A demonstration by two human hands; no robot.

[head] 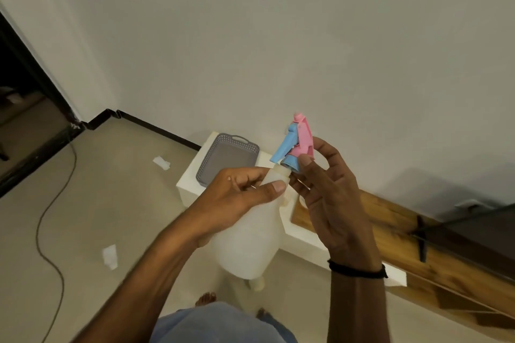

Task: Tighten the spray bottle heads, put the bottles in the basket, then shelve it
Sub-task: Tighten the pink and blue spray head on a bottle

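Spray bottle is gripped at its shoulder by left hand, long axis running up and away, spray head pinched at its collar by right hand.

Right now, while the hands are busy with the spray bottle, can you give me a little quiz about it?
1. True or false: the grey basket sits on the white stand.
2. The left hand grips the bottle by its body. What does the right hand pinch? A the spray head at its collar; B the basket; C nothing.
3. Fill in: the spray head is pink and ____.
Key: 1 true; 2 A; 3 blue.
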